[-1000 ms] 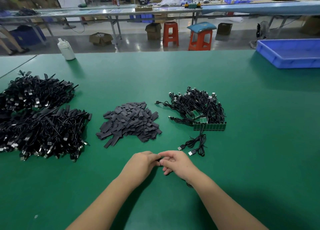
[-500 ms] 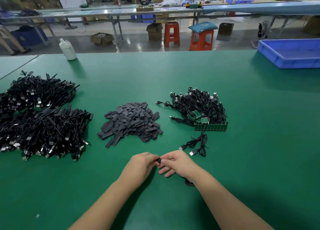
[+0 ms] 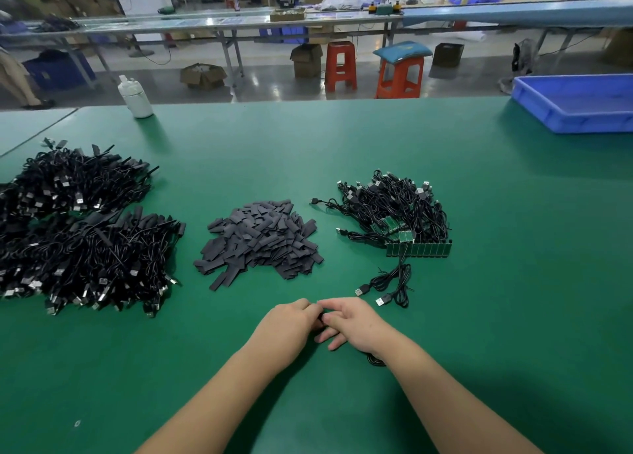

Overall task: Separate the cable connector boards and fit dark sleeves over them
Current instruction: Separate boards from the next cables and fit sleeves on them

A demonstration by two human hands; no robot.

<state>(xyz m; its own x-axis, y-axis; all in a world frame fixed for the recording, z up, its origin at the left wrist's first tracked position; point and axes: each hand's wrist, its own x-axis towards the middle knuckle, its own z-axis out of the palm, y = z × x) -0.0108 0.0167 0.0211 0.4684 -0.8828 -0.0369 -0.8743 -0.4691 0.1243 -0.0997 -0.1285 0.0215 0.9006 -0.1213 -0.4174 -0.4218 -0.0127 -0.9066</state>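
Green worktop: left hand and right hand meet fingertip to fingertip, pinching a small dark piece between them, mostly hidden. Sleeve pile ahead; board strip with cables to its right.

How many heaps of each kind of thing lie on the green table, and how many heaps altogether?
Black cable heaps: 2
Dark sleeve heaps: 1
Cable bundles with green boards: 1
Total: 4
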